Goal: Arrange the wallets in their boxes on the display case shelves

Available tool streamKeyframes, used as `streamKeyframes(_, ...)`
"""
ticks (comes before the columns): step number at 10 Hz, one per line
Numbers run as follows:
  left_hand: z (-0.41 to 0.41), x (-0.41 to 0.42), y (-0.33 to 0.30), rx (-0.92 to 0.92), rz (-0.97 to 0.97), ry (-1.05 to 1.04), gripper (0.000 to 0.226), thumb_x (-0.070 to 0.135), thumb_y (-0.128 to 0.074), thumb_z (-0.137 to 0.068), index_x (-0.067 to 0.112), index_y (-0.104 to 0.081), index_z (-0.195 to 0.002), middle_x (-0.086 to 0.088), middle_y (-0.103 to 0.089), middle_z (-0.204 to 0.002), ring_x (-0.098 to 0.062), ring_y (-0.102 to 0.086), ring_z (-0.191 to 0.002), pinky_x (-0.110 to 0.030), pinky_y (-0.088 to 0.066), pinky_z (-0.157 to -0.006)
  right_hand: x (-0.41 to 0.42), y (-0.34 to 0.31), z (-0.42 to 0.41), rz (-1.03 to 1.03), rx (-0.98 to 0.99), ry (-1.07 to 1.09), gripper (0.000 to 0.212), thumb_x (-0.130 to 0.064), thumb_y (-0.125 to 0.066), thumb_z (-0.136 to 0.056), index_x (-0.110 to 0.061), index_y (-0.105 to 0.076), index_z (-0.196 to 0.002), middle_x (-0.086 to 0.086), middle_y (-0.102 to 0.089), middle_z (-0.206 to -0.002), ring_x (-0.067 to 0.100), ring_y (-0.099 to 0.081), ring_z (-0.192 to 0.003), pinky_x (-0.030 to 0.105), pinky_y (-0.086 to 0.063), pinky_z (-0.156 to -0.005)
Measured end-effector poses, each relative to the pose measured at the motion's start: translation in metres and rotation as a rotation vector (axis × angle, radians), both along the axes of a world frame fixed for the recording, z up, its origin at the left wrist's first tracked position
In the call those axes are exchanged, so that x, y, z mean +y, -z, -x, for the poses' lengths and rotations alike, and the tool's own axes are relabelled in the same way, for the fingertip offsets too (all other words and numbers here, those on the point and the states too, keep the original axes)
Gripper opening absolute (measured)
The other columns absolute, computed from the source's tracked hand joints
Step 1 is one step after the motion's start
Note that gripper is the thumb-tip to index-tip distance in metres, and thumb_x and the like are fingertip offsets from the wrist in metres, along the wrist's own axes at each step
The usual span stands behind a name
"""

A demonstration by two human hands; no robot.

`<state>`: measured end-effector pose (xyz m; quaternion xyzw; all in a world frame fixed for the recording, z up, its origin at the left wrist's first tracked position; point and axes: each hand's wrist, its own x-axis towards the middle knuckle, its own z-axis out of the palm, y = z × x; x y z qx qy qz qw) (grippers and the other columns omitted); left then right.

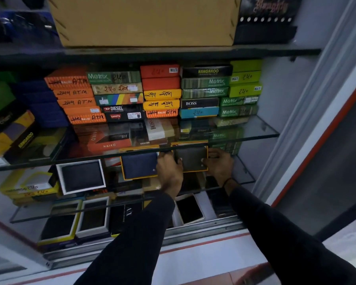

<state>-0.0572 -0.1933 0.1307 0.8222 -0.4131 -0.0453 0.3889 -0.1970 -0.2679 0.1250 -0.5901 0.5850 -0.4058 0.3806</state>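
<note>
A dark grey wallet in a yellow-edged box [190, 159] stands tilted on a lower glass shelf [243, 177], just under the front edge of the shelf above. My left hand [170, 171] grips its left side and my right hand [219, 164] grips its right side. Beside it on the left leans a navy wallet in a yellow-edged box [139, 165], touching my left hand. Further left a black wallet in a white-framed box [81, 175] is propped up.
The glass shelf above [261, 128] carries stacks of closed wallet boxes [160, 93] in orange, green, yellow and black. A cardboard carton [144, 19] sits on the top shelf. Open boxed wallets [94, 217] lie on the bottom level, by the sliding-door rail [193, 233].
</note>
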Motion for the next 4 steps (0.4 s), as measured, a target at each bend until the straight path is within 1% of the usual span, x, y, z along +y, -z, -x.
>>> streamKeyframes(1,0.002,0.003,0.003,-0.022,0.018,0.016,0.026,0.027,-0.07,-0.091,0.013,-0.069,-0.113,-0.009,-0.067,-0.118,-0.022,-0.068,-0.102,-0.033,-0.06,-0.082,-0.005,0.004,0.003,-0.029,0.023,0.007,0.04,-0.014,-0.089,-0.063,-0.015,-0.073,-0.1,0.006,-0.077,-0.098,0.023,-0.074,-0.09,0.046,-0.063,-0.076)
streamKeyframes(2,0.004,0.016,0.0,-0.02,0.057,0.034,0.027,0.026,-0.068,-0.092,0.012,-0.069,-0.115,-0.008,-0.065,-0.121,-0.023,-0.067,-0.104,-0.03,-0.058,-0.082,0.002,0.005,0.01,-0.041,-0.006,0.017,0.038,-0.015,-0.091,-0.062,-0.017,-0.07,-0.094,0.005,-0.075,-0.097,0.022,-0.074,-0.09,0.046,-0.063,-0.077)
streamKeyframes(3,0.006,0.035,-0.001,-0.074,0.087,0.095,0.026,0.027,-0.064,-0.095,0.013,-0.068,-0.116,-0.006,-0.064,-0.123,-0.02,-0.066,-0.102,-0.026,-0.056,-0.082,0.014,0.011,0.02,-0.009,-0.006,0.013,0.027,-0.015,-0.086,-0.067,-0.013,-0.069,-0.088,0.005,-0.074,-0.087,0.023,-0.073,-0.087,0.044,-0.062,-0.081)
streamKeyframes(4,0.008,0.063,-0.008,-0.161,0.14,0.192,0.026,0.029,-0.06,-0.097,0.014,-0.067,-0.117,-0.004,-0.063,-0.121,-0.017,-0.065,-0.1,-0.033,-0.059,-0.082,0.046,0.0,0.023,0.133,0.09,-0.063,0.013,-0.023,-0.073,-0.078,-0.011,-0.072,-0.084,0.001,-0.074,-0.08,0.021,-0.074,-0.082,0.035,-0.061,-0.075)
